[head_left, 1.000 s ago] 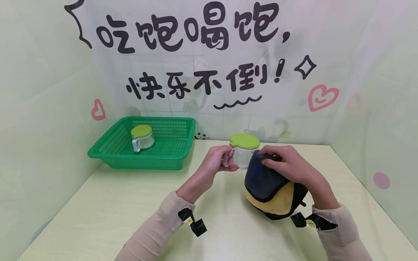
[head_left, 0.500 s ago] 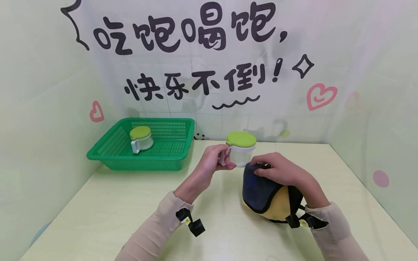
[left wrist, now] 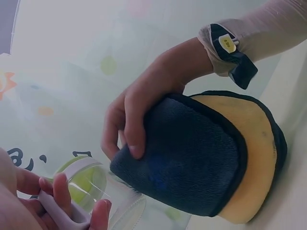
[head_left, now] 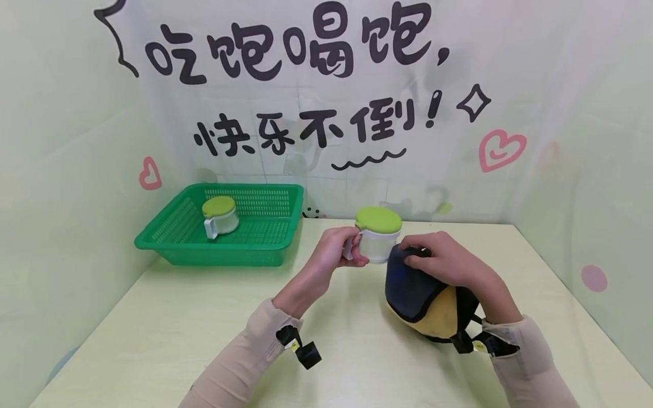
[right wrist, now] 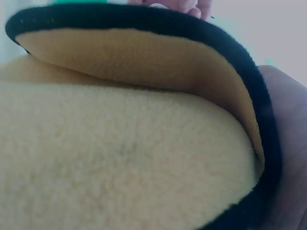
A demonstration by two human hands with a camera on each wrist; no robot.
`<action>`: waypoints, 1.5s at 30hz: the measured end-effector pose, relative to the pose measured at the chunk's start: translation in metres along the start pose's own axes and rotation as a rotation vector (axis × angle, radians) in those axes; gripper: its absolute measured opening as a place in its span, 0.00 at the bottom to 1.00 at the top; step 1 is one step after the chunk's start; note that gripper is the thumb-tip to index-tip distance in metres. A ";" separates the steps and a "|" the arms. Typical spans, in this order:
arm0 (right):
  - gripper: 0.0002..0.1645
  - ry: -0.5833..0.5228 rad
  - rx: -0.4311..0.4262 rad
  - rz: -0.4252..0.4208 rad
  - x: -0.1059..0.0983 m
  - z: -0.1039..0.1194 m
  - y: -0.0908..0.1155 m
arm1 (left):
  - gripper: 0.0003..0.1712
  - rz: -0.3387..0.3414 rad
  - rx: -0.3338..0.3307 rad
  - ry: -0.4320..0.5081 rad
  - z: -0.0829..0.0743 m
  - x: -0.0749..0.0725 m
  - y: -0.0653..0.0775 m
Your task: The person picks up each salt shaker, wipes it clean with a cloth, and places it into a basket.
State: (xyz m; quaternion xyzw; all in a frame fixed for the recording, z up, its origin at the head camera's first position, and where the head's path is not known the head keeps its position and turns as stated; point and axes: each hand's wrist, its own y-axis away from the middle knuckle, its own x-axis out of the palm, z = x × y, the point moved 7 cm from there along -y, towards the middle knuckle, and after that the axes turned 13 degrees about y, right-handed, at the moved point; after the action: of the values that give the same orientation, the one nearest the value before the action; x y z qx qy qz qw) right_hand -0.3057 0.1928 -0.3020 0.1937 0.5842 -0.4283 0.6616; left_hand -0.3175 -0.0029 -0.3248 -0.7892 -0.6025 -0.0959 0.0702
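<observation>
My left hand (head_left: 329, 249) grips the white handle of a clear seasoning jar (head_left: 378, 235) with a green lid, holding it upright above the table. Fingers and thumb of my right hand (head_left: 446, 260) pinch the upper edge of a folded cleaning cloth (head_left: 413, 289), dark blue outside and yellow inside with black trim. The cloth's blue corner is close to the jar's lower right side; whether they touch I cannot tell. In the left wrist view the cloth (left wrist: 192, 153) hangs beside the jar (left wrist: 86, 184). Its yellow inner face (right wrist: 120, 153) fills most of the right wrist view.
A green plastic basket (head_left: 224, 256) stands at the back left of the pale wooden table (head_left: 204, 323). Inside it sits another jar (head_left: 222, 218) with a green lid. A printed curtain (head_left: 316, 187) encloses the back and sides.
My right hand and the cloth first moved left and down, then slightly back up and right. My left hand keeps its grip on the jar, which has hardly shifted.
</observation>
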 end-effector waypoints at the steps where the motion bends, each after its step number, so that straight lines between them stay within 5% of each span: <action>1: 0.11 0.001 0.007 -0.020 -0.003 0.000 0.001 | 0.17 0.001 -0.001 -0.008 0.000 0.000 0.000; 6: 0.10 -0.009 0.045 -0.092 -0.014 -0.001 0.005 | 0.18 0.010 0.001 -0.026 0.001 0.002 -0.001; 14: 0.10 -0.020 0.043 -0.089 -0.013 -0.004 0.005 | 0.18 0.005 -0.001 0.000 0.000 -0.001 0.001; 30: 0.10 -0.013 0.012 0.081 0.013 -0.006 -0.001 | 0.18 0.020 0.002 0.039 -0.004 -0.003 0.002; 45: 0.13 0.115 0.095 -0.066 -0.010 -0.008 0.006 | 0.20 0.024 -0.050 -0.007 0.003 -0.002 -0.003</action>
State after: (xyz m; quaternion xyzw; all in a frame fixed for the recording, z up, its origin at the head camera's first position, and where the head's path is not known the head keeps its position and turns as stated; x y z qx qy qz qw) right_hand -0.3055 0.2058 -0.2961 0.2297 0.6064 -0.4651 0.6026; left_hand -0.3204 -0.0035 -0.3283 -0.7981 -0.5908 -0.1071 0.0494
